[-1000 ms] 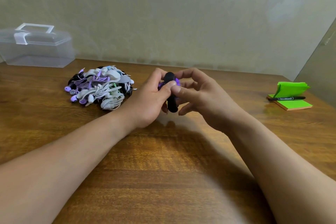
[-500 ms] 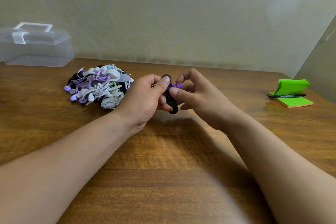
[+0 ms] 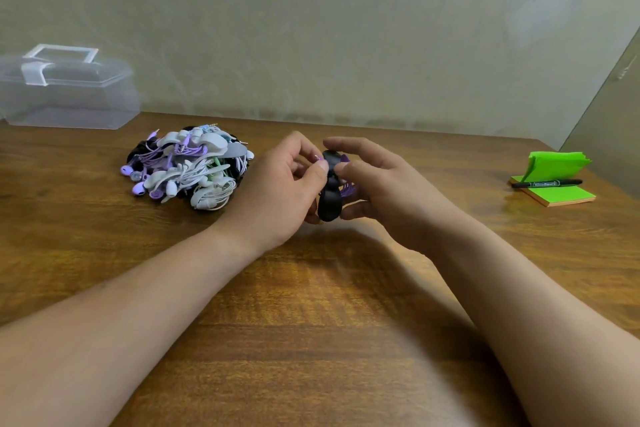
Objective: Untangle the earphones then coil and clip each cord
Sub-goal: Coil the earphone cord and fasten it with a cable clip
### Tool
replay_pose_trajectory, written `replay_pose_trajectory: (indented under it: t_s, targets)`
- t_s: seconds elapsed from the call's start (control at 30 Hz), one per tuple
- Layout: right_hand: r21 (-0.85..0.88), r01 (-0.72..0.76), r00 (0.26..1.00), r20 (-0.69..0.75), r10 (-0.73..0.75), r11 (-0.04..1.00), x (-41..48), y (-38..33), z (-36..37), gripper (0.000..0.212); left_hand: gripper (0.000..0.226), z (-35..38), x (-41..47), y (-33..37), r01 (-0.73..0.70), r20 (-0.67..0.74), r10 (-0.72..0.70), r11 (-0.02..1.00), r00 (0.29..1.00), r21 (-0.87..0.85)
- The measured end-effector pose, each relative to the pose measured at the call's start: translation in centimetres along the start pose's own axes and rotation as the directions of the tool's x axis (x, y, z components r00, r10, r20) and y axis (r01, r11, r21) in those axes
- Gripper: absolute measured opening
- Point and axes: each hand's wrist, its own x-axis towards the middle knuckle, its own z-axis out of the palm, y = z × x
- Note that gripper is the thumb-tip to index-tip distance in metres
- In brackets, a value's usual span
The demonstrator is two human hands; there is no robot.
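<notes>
Above the middle of the wooden table (image 3: 311, 340), both hands hold a black cord clip (image 3: 330, 196) wrapped round a coil of purple earphone cord (image 3: 347, 189). My left hand (image 3: 277, 191) pinches the clip's top with its thumb, fingers curled behind it. My right hand (image 3: 384, 187) grips the clip from the right, thumb on its upper part and fingers under its lower end. Most of the purple coil is hidden between the hands. A pile of clipped earphones (image 3: 187, 168), white, purple and black, lies to the left of my left hand.
A clear plastic box (image 3: 65, 90) with a handle stands at the back left against the wall. At the right edge lie green sticky notes (image 3: 554, 184) with a black marker (image 3: 545, 183) across them.
Both hands have turned the clip slightly and shifted their fingers on it. More purple cord shows at the clip's right side. The hands stay over the same spot.
</notes>
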Motion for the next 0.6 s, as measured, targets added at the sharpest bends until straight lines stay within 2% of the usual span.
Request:
replay_pose_trajectory:
  t_s: [0.2,0.37,0.5,0.6]
  targets:
    - [0.079,-0.081,0.996,0.054,0.077,0.994,0.0,-0.2,-0.5,0.030,0.014,0.0,-0.1,-0.3,-0.038,0.009,0.037,0.996,0.999,0.083]
    - [0.278,-0.099,0.992,-0.050,0.117,0.956,0.6,0.4,-0.5,0.018,0.014,0.3,0.1,0.2,0.076,-0.078,-0.087,0.988,0.993,-0.138]
    - [0.202,-0.052,0.994,-0.085,0.070,0.978,0.5,0.4,-0.6,0.023,0.012,0.0,0.0,-0.6,-0.086,-0.045,0.088,0.995,0.995,0.045]
    - [0.150,-0.014,0.992,-0.122,0.032,0.989,0.4,0.3,-0.6,0.029,0.010,0.0,0.3,-1.2,-0.103,-0.075,0.106,0.994,0.992,0.045]
